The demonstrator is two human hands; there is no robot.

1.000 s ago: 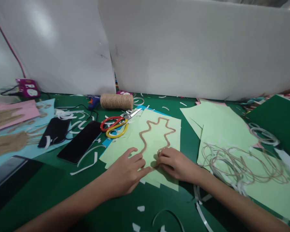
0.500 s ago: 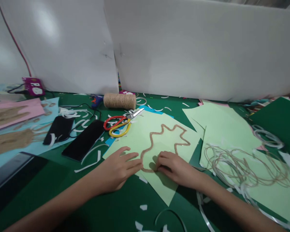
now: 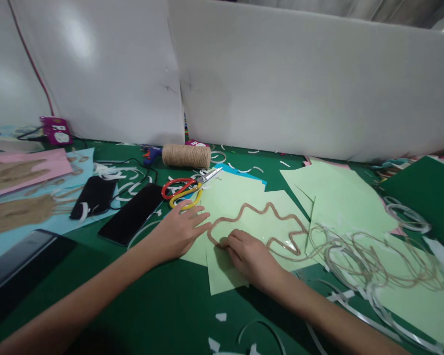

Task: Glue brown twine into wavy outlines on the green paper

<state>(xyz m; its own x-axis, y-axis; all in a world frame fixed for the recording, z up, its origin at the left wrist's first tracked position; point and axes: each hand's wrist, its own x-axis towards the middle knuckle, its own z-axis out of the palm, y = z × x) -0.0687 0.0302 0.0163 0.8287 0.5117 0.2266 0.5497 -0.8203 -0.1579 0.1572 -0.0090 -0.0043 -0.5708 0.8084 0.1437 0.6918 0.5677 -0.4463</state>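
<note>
A pale green sheet of paper (image 3: pixel 251 224) lies in front of me, bearing a wavy, spiky outline of brown twine (image 3: pixel 240 213). My right hand (image 3: pixel 249 256) rests on the sheet, its fingers pinched at the lower left of the outline on the twine; the fingertips are partly hidden. A loose length of twine runs from the outline toward a tangled twine coil (image 3: pixel 355 256) on the right. My left hand (image 3: pixel 181 230) is open, fingers spread, at the sheet's left edge close to the outline. Scissors (image 3: pixel 187 192) with one red and one yellow handle lie just beyond it.
A twine spool (image 3: pixel 187 156) and a blue glue gun (image 3: pixel 151 154) lie at the back. Phones (image 3: pixel 133 214) and paper with brown twine-covered shapes (image 3: pixel 18 214) are on the left. More green sheets (image 3: pixel 340 197) lie right, with white strips scattered about. A white panel (image 3: pixel 281 84) stands behind.
The green sheet has turned clockwise, so the outline's spikes now point right. My left hand has moved slightly up and left; my right hand has shifted a little left.
</note>
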